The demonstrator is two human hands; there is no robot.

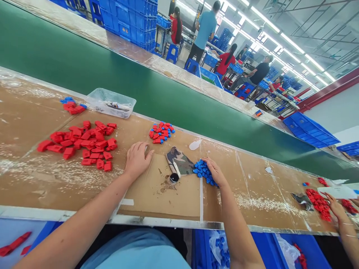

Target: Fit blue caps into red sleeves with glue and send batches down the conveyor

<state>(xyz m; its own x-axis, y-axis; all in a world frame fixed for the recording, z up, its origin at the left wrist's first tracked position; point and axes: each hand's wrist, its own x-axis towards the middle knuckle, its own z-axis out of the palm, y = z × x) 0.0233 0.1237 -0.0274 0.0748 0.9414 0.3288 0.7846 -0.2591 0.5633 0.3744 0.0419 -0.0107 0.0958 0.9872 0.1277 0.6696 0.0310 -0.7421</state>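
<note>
Two bare hands laid on a cardboard-covered bench beside a green belt

The right hand (pixel 214 172) was curled loosely over a small heap of blue caps (pixel 202 170), touching them, nothing pinched. The left hand (pixel 137 158) was rested knuckles-up on the cardboard (pixel 157 194), holding nothing. A camouflage cloth (pixel 179 161) was laid between them; red pieces (pixel 81 144) were spread further left

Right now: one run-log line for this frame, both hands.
left hand: flat on cardboard bench top, holds nothing | right hand: fingers on blue caps pile | between hands: camouflage pouch | left of hand: red parts
</note>
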